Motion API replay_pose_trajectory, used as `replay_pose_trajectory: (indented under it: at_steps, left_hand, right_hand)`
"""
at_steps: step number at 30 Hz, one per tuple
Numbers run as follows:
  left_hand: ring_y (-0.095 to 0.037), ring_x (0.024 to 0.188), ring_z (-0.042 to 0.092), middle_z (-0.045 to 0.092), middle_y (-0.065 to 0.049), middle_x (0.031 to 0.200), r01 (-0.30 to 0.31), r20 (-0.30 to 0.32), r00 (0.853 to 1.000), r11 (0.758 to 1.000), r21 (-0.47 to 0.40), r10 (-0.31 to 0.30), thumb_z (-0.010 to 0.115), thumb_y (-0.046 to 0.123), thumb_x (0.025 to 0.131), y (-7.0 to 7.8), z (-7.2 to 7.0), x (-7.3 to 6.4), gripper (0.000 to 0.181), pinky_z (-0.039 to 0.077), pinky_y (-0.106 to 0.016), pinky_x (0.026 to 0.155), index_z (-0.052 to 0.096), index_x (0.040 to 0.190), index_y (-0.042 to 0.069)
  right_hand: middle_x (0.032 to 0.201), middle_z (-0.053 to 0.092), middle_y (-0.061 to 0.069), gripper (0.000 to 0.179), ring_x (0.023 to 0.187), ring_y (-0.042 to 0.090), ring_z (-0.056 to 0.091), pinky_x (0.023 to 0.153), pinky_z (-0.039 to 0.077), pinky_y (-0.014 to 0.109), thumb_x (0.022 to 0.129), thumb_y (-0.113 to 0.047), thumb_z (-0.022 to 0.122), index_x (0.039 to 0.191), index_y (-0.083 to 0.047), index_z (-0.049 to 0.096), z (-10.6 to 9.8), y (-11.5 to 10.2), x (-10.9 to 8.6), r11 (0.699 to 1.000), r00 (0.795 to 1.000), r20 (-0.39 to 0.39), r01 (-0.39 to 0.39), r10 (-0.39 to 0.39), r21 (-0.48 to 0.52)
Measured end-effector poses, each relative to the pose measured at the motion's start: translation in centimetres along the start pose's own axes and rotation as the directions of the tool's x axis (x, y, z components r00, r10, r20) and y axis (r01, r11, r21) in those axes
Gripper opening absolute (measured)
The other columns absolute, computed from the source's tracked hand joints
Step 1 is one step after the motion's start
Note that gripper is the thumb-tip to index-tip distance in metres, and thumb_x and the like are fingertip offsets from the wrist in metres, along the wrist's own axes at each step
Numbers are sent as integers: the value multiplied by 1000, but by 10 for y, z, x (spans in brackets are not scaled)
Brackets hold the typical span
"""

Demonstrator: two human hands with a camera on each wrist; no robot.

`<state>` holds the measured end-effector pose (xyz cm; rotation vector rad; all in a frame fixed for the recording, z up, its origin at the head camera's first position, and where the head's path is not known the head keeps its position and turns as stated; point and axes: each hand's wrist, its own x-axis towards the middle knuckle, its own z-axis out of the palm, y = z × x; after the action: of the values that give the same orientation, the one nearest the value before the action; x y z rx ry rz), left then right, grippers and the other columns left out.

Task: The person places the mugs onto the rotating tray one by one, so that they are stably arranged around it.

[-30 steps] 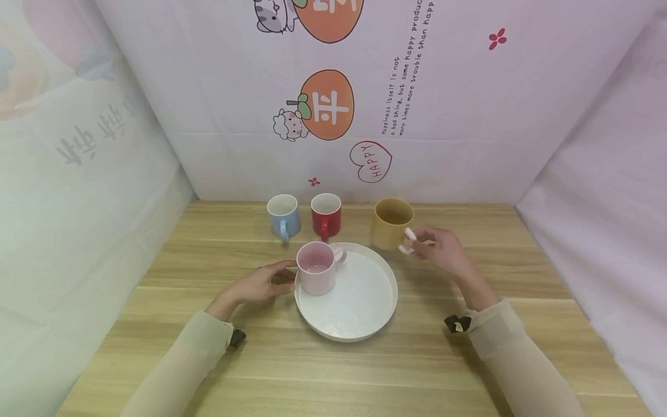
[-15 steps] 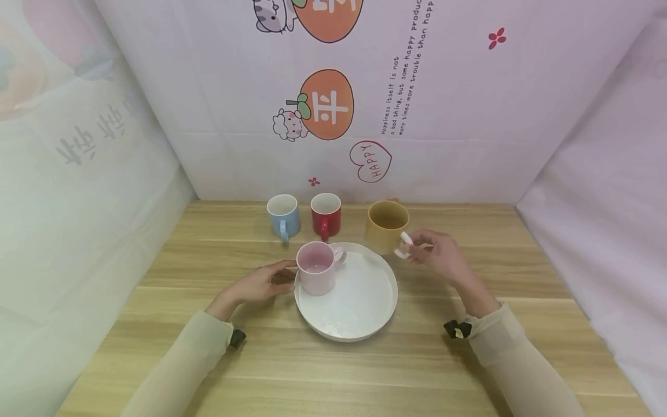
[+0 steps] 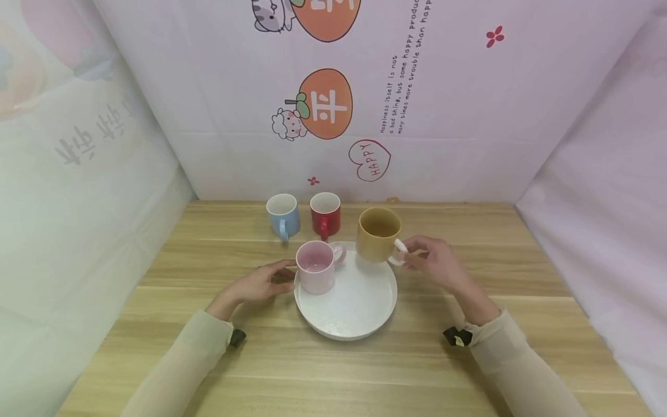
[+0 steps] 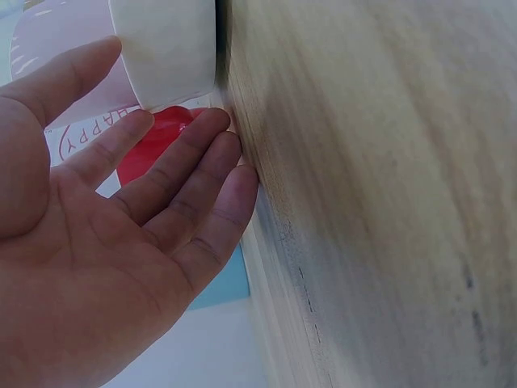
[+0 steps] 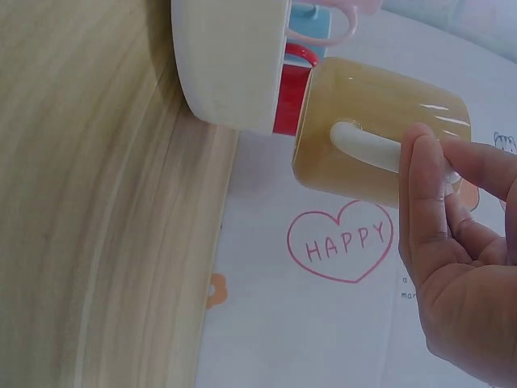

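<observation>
My right hand [image 3: 433, 262] pinches the white handle of a yellow mug [image 3: 373, 245], which hangs upright over the far right rim of a round white tray [image 3: 359, 310]. In the right wrist view, thumb and fingers close around that handle [image 5: 367, 147], and the mug's base is raised off the table. A pink mug [image 3: 316, 275] stands on the tray's left side, handle pointing right. My left hand [image 3: 264, 282] is at the tray's left edge. Its fingers [image 4: 174, 174] are loosely extended, with thumb and index fingertips right at the tray wall [image 4: 166, 56].
Behind the tray, a light blue mug [image 3: 283, 219] and a red mug [image 3: 326, 217] stand on the wooden table [image 3: 333, 376], handles facing me. A printed white cloth [image 3: 443, 168] hangs along the table's back edge, with more cloth at both sides.
My right hand has carried the yellow mug left and toward me, from behind the tray's right side to over its rim. The left hand and the other mugs stay put.
</observation>
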<state>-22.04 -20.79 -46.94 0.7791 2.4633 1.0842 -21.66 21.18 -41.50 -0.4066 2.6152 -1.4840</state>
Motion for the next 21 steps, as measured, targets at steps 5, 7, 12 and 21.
replay_pose_trajectory:
  at_steps: [5, 7, 12, 21]
  left_hand:
    - [-36, 124, 62, 64, -21, 132, 2, -4, 1000, 1000, 3, -2, 64, 25, 98, -1, 0, 0, 58, 50, -51, 106, 41, 149, 9]
    - [-36, 124, 61, 64, -21, 133, 11, -2, 1000, 1000, 0, -11, 64, 25, 98, -1, 0, 0, 58, 50, -51, 107, 41, 150, 10]
    - [-36, 123, 62, 64, -21, 132, -13, -7, 1000, 1000, 12, 13, 64, 25, 98, 1, 0, 0, 58, 51, -51, 105, 41, 149, 8]
    - [-37, 123, 61, 64, -22, 131, -3, -10, 1000, 1000, 14, 3, 64, 24, 98, 2, 0, -1, 58, 51, -51, 105, 41, 149, 8]
  right_hand:
    - [108, 68, 19, 23, 85, 30, 74, 76, 63, 43, 94, -13, 68, 116, -4, 68, 5, -1, -2, 1000, 1000, 13, -8, 8, -1]
    - [108, 68, 19, 23, 87, 36, 74, 76, 63, 45, 94, -14, 69, 116, -5, 68, 7, -2, -3, 1000, 1000, 23, -13, 13, 8]
    - [108, 68, 19, 25, 89, 38, 73, 77, 63, 47, 94, -16, 70, 116, -4, 68, 13, -3, -6, 1000, 999, 48, -18, 17, 22]
    - [108, 69, 17, 26, 86, 29, 75, 76, 63, 42, 95, -21, 69, 115, -5, 69, 21, -2, -11, 999, 996, 84, -40, 41, -17]
